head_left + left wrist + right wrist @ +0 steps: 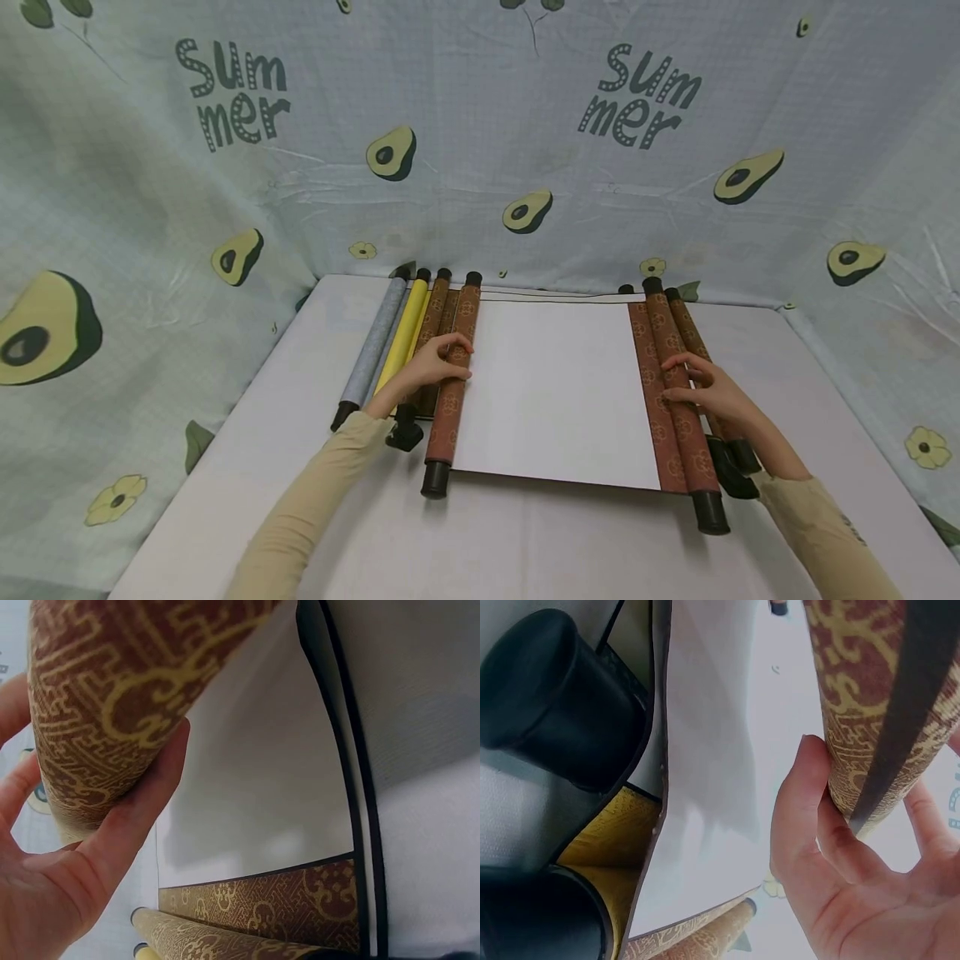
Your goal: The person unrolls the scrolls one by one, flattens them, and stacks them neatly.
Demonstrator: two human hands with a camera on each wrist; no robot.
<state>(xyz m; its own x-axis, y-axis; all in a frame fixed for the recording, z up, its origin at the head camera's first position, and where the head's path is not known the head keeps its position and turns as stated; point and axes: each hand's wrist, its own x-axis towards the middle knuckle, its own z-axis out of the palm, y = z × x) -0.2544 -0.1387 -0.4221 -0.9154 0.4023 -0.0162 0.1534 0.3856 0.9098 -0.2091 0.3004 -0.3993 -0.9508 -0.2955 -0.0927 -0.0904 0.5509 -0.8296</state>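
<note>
A brown-patterned hanging scroll lies partly unrolled, its blank white sheet [558, 392] spread between two rolled ends. My left hand [440, 362] grips the left roller [448, 412], thumb on one side and fingers on the other. The right roller [690, 442] is held by my right hand [712, 390], fingers curled about it. Both rollers end in black knobs and look raised in the wrist views. Beneath this scroll lies another unrolled scroll, whose brown border [262, 900] shows in the left wrist view. Most of that lower scroll is hidden.
Left of my left hand lie a yellow scroll [405, 329] and a grey scroll [377, 342], side by side. Another brown roller [686, 321] lies at the right. The white table [517, 542] meets an avocado-print cloth [465, 108] at the back and sides.
</note>
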